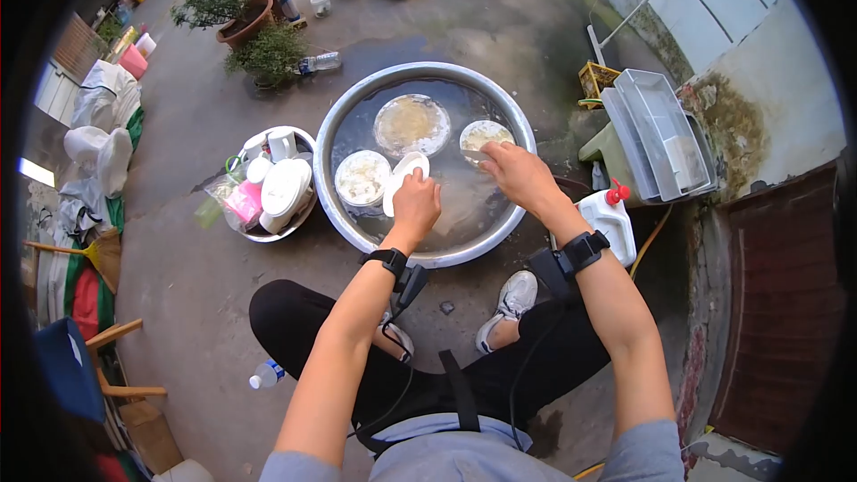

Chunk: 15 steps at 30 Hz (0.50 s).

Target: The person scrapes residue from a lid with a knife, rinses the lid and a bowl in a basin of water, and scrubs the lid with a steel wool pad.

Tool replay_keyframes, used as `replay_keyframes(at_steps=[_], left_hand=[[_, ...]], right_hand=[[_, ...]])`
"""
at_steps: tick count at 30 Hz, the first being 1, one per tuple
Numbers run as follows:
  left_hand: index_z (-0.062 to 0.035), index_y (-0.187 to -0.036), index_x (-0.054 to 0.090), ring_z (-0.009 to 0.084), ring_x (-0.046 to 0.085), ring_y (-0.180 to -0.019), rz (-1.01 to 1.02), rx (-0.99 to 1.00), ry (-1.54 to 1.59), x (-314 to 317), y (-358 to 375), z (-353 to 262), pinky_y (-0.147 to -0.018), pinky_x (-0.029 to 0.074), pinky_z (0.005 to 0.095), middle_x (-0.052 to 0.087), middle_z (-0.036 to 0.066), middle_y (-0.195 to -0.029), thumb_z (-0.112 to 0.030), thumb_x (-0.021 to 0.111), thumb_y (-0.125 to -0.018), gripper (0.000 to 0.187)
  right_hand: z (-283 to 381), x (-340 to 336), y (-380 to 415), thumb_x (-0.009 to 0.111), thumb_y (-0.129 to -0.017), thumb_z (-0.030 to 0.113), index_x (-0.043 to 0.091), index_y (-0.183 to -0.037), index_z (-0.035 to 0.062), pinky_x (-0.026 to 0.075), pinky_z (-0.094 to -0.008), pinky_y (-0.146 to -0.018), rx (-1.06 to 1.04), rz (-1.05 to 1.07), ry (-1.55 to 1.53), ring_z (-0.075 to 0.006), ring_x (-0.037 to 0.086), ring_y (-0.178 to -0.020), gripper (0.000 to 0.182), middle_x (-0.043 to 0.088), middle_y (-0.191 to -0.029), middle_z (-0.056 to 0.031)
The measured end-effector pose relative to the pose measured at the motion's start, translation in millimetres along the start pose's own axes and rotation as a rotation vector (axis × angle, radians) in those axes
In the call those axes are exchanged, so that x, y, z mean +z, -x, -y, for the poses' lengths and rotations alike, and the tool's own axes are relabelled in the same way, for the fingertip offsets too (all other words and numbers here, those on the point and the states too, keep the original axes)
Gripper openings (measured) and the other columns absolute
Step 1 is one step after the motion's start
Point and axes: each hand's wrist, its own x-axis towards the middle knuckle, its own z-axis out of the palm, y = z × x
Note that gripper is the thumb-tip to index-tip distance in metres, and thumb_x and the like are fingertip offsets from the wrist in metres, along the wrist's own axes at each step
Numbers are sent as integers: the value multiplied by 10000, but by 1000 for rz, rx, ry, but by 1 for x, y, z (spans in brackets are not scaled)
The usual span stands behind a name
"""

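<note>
A wide metal basin (326, 205) of water stands on the ground in front of me. My left hand (417, 205) grips a small white oval dish (394, 187) over the basin's near part. My right hand (518, 171) is closed at the basin's right side, its fingertips on a small flat piece (473, 155) that I cannot make out. That piece lies over the near edge of a round white plate (486, 135). Another round white plate (362, 178) sits at the left in the water, and a larger round plate (411, 125) lies toward the back.
A bowl (308, 205) of white dishes and pink packaging stands left of the basin. To the right are a white jug with a red pump (609, 219) and clear plastic bins (656, 134). Potted plants (245, 22) and a bottle (320, 62) lie beyond; another bottle (267, 374) is near my leg.
</note>
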Motion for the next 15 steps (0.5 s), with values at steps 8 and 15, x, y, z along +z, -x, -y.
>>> replay_keyframes(at_steps=[8,15], left_hand=[[-99,-774,709,226,592,-880,354,295,-377,97,48,12,-656,481,331,584,85,-948,-131,625,-743,95],[-82,-789,718,259,603,-905,553,249,-265,109,48,29,-719,509,384,608,86,-972,-112,605,-775,118]], right_hand=[[-8,-4,2,580,-900,216,602,-1071,61,494,-448,-798,84,96,31,-362,616,-933,232,636,-976,-161],[-12,2,0,604,-878,221,610,-1006,49,507,-454,-779,72,101,0,-364,633,-899,214,641,-927,-169]])
